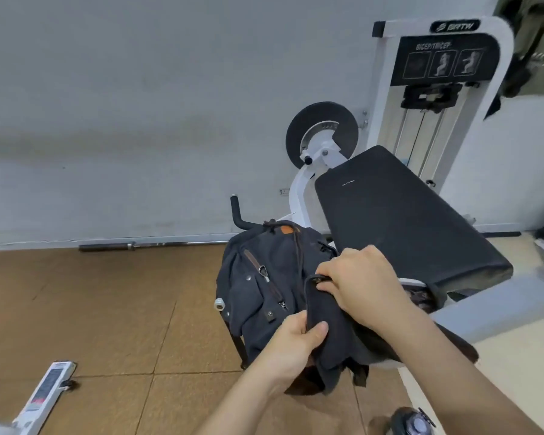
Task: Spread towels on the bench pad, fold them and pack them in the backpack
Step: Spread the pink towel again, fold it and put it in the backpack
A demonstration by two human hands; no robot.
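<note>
Centre of frame: dark blue backpack [264,277], upright, just beside the lower-left end of the black padded surface [405,215]. Brown strap with a metal clip runs down its front.

Left hand [292,343], lower centre: fingers and thumb curled round the lower edge of a dark flap [327,309] on the backpack's right side, thumb on top of the cloth.

Right hand [361,284], just above and right of the left: fingers curled over the flap's top edge, pinching it near a round stud. Both hands hold the same flap, close together but not touching.

We see no cloth lying on the padded surface. A brownish mass shows under its near corner, right of the right hand; we cannot tell what it is.

Upper right: white weight machine [437,89] with a black instruction panel. Left of it, a round black disc [322,133] on a white arm.

Middle left: a metal bar [139,245] lies on the brown tiled floor [107,309] along the grey wall.
</note>
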